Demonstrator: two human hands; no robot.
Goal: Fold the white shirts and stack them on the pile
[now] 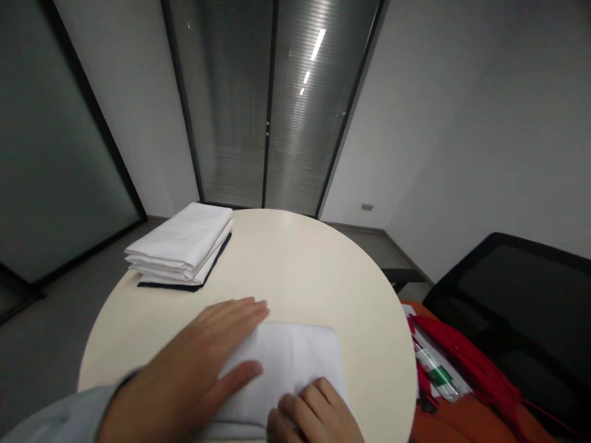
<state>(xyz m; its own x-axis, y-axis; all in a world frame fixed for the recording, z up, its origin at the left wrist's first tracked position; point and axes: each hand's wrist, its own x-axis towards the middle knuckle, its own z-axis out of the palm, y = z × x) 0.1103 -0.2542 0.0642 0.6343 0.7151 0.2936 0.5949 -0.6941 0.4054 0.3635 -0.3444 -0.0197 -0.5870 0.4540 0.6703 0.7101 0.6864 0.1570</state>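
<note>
A folded white cloth (295,352) lies on the round cream table (295,264) in front of me. My left hand (203,357) is open over the cloth's left side, with its fingers stretched out and its thumb apart. At the near right part of the cloth, my right hand (316,413) has its fingers curled in, and a bit of pale fabric shows between them. The lower edge of the frame cuts off both the right hand and the near part of the cloth.
A stack of folded white cloths (184,237) with a dark piece at the bottom stands at the table's far left. To the right, an orange chair seat (455,411) with a black mesh back holds a red bag (462,351) and a clear package (436,369). Glass panels and walls surround the table.
</note>
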